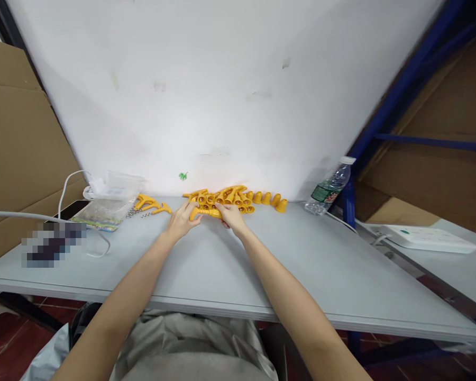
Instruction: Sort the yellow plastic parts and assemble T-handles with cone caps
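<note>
Both my arms reach forward over a pale grey table (206, 270). My left hand (181, 218) and my right hand (232, 215) pinch the two ends of one yellow plastic part (207, 212) that lies on the table between them. Right behind it, against the white wall, is a heap of yellow plastic parts (222, 198), some funnel-shaped. A short row of small yellow caps (270, 200) stands to the right of the heap. Further left lie a few curved yellow parts (149, 203) beside several small metal pieces (137, 213).
A clear plastic bag (110, 203) and a white cable (67, 186) lie at the left, with a dark phone-like slab (72, 208). A water bottle (330, 186) lies at the right by a blue rack post (396, 95). A white power strip (426, 238) sits far right. Cardboard (19, 148) stands left.
</note>
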### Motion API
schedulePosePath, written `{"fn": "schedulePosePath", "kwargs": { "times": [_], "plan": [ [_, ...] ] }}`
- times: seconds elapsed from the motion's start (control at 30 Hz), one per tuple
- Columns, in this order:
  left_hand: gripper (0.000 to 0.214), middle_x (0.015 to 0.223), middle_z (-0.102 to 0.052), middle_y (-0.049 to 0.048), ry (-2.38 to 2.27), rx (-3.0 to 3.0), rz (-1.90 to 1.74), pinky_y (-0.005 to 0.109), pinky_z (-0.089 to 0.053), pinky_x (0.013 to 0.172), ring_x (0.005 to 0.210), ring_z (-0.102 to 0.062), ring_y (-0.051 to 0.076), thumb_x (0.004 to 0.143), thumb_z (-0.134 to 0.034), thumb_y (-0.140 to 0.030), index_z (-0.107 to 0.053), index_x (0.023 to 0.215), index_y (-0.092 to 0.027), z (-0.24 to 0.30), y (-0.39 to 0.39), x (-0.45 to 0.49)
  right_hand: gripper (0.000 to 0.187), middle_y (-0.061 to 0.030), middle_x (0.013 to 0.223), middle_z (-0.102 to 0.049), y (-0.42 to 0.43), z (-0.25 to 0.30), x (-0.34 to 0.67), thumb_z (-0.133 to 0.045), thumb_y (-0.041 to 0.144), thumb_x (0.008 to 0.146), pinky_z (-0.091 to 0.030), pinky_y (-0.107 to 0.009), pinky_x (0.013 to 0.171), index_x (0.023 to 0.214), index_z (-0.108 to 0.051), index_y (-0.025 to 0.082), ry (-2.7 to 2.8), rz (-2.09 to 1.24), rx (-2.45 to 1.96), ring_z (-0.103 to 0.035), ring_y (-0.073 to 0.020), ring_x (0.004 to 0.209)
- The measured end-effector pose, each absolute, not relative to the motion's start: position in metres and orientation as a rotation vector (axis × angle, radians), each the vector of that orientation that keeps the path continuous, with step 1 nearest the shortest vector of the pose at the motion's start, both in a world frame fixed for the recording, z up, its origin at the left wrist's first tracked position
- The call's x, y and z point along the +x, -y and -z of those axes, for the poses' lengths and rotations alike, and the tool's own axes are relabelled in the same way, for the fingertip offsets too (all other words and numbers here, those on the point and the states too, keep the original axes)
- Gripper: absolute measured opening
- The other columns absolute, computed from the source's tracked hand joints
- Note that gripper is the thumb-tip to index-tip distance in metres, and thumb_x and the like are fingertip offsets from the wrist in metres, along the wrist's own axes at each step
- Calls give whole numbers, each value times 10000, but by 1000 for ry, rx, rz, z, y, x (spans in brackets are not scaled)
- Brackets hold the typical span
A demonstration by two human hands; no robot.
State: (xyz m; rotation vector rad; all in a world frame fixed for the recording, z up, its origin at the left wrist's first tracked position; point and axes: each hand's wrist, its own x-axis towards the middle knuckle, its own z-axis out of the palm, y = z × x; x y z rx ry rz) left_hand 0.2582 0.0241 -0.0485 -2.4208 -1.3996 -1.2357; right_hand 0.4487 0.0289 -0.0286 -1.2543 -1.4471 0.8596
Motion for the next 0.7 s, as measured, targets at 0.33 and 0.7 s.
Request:
{"fn": "schedulePosePath", "kwargs": {
  "times": [0.33,0.7],
  "plan": [
    [573,1198,-614,105,1575,-2509,1308,406,-479,949,1126,-588,254,783,-657,-283,-479,1323,-209,73,-47,239,166,-60,806,-718,-15,22,445,-732,300,749,-578,-295,615,789,-615,189,1283,-1489,-989,-674,-161,632],
    [537,1179,-629,173,1808,-2146,1500,517,-469,952,1093,-611,321,758,-623,-229,-500,1276,-165,95,-71,229,334,-115,1251,-650,-46,21,416,-662,268,781,-458,-466,1025,1108,-624,215,1672,-585,-930,-623,-258,1129]
  ]
}}
